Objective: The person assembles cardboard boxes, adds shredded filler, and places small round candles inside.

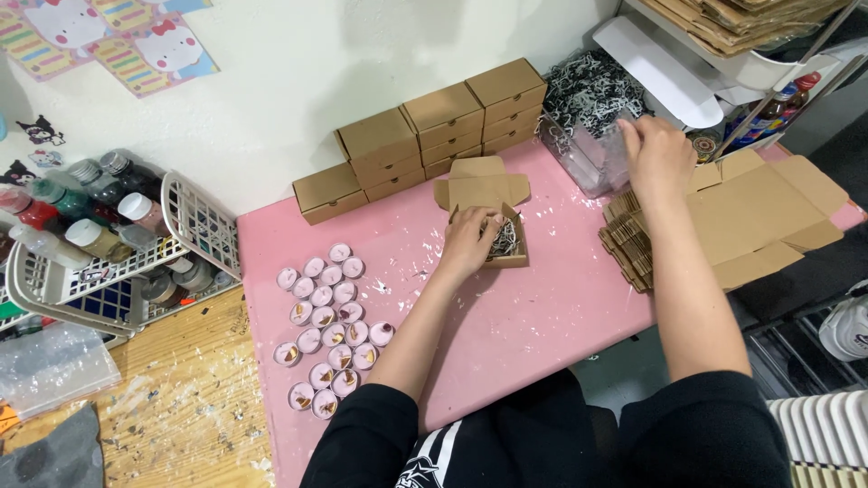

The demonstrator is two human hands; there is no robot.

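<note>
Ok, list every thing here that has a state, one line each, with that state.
small box: open, lid flaps up, shredded paper inside
stacked boxes: closed
clear container: open, full of shredded paper
flat box blanks: unfolded
round pink cups: lidless, standing upright in a cluster
left hand: pressing into the small box
right hand: reaching into the clear container

Under the left hand (468,242) sits an open box (495,237) of matt brown cardboard holding crinkled paper shreds (503,240). The right hand (655,155) reaches into a clear glossy plastic bin (579,155). The pink surface (524,316) looks smooth, flecked with white.
</note>
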